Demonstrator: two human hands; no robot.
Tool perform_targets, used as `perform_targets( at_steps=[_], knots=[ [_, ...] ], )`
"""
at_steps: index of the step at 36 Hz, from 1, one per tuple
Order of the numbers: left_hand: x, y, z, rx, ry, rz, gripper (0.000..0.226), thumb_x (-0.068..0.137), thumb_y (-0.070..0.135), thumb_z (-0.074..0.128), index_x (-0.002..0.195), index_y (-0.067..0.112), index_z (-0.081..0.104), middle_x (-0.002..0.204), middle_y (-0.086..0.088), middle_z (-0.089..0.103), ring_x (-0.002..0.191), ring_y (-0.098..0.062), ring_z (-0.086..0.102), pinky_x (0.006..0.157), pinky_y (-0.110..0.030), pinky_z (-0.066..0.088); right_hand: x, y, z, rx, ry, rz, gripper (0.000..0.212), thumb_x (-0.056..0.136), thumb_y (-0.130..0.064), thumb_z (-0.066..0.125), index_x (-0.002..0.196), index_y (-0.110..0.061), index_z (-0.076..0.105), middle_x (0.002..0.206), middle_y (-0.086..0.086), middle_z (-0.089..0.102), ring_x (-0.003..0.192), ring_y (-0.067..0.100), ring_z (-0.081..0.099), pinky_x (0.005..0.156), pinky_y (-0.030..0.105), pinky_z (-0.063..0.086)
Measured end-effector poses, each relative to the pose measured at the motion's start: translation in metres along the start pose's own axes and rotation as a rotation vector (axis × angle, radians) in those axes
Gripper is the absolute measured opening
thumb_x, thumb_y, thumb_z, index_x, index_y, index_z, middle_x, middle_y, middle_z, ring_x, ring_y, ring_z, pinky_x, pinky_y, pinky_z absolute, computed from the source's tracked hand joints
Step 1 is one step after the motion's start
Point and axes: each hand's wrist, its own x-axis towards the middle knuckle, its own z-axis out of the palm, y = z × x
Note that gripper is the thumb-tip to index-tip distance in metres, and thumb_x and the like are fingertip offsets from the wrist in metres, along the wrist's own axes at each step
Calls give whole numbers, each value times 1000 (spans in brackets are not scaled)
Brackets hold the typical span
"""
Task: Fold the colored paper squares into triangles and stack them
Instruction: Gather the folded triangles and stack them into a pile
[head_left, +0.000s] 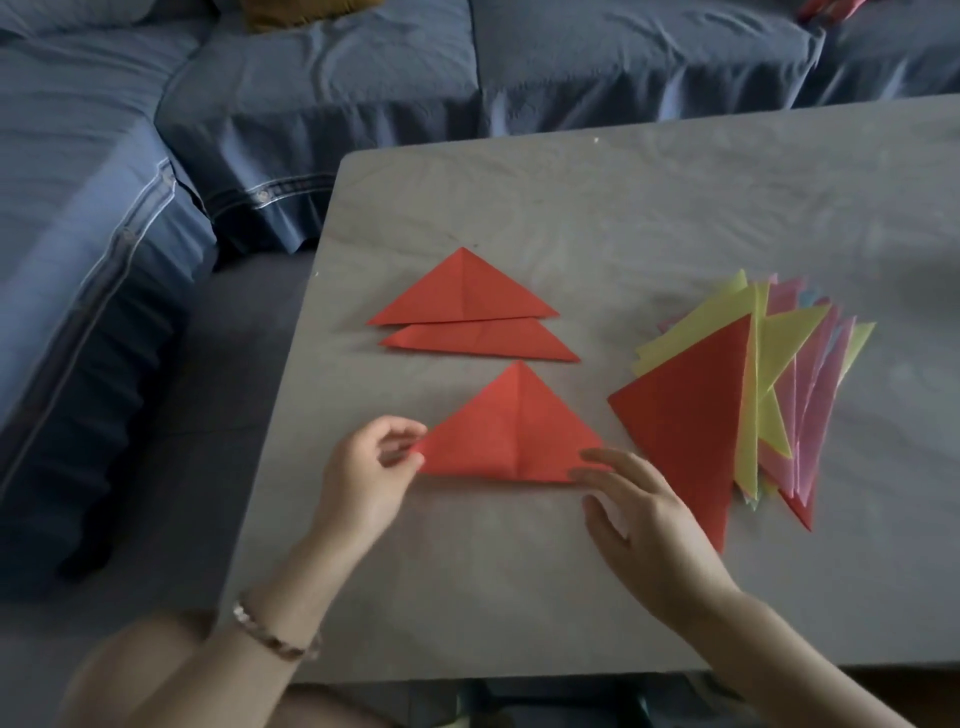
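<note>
The left hand (363, 478) pinches the left corner of a red triangle (511, 431) between thumb and fingers. The right hand (639, 525) grasps nothing; its straight fingers rest on the right corner of the same triangle. This triangle lies flat on the grey table (519, 571), near its 6 o'clock edge. At 12 o'clock from it lie two more red triangles (462, 291), overlapping. At 3 o'clock is a fanned pile (769, 353) of red, yellow and pink papers. A bracelet (270, 631) is on the left wrist.
</note>
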Motion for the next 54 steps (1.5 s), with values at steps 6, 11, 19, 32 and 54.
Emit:
perform_targets(
  at_steps=[6, 11, 19, 32, 54],
  knots=[
    [6, -21, -11, 474, 177, 299, 21, 80, 5, 56, 98, 0, 66, 108, -19, 63, 103, -33, 59, 92, -24, 35, 17, -11, 27, -248, -261, -86, 65, 86, -44, 20, 142, -12, 32, 151, 0, 16, 141, 17, 5, 114, 35, 4],
    [-22, -30, 22, 659, -135, 476, 42, 86, 22, 36, 116, 6, 62, 132, -9, 54, 125, -18, 43, 102, -33, 28, 19, -32, 60, -395, -287, -92, 56, 85, -39, 34, 128, -8, 53, 137, 6, 49, 131, 20, 38, 105, 33, 22],
    [-32, -51, 24, 873, -258, 462, 49, 88, 28, 34, 133, 11, 45, 140, -2, 46, 132, -20, 38, 104, -37, 23, 22, -31, 79, -474, -338, -142, 59, 85, -41, 35, 126, -3, 54, 133, 12, 52, 126, 22, 46, 104, 33, 24],
    [-37, -70, -9, 918, -149, 251, 67, 94, 54, 7, 137, 18, 42, 145, 0, 38, 134, -18, 35, 105, -49, 27, -2, -4, 45, -587, -409, -85, 73, 93, -55, 11, 133, -6, 46, 142, 10, 41, 133, 18, 31, 108, 29, 13],
    [33, -5, -4, 891, -133, -165, 67, 66, 57, 72, 115, 19, 44, 116, -7, 56, 109, -29, 53, 85, -34, 39, -4, 18, 10, -463, -231, -24, 53, 89, -44, 30, 110, -12, 67, 120, 1, 63, 120, 22, 53, 97, 32, 34]
  ],
)
